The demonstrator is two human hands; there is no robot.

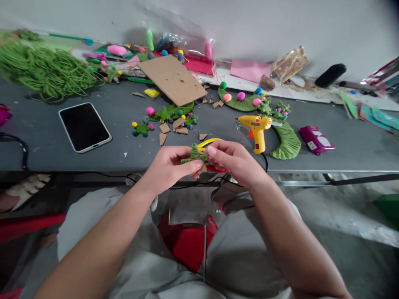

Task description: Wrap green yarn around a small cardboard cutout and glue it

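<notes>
You are holding a small green yarn-wrapped piece (195, 156) at the centre of the frame, just over the near edge of the grey table (46, 141). Your left hand (170, 165) is pinching its left end and your right hand (232, 160) is clasping its right end — both are grasping it, equally near. Its long axis is running left to right between your fingers. A yellow loop (209, 143), perhaps a scissors handle, is showing just behind. To the right, one yellow glue gun (258, 129) is standing beside one green crescent (286, 141); a second crescent (240, 101), studded with pompoms, is lying further back. One phone (84, 126) is lying at the left — screen dark.
</notes>
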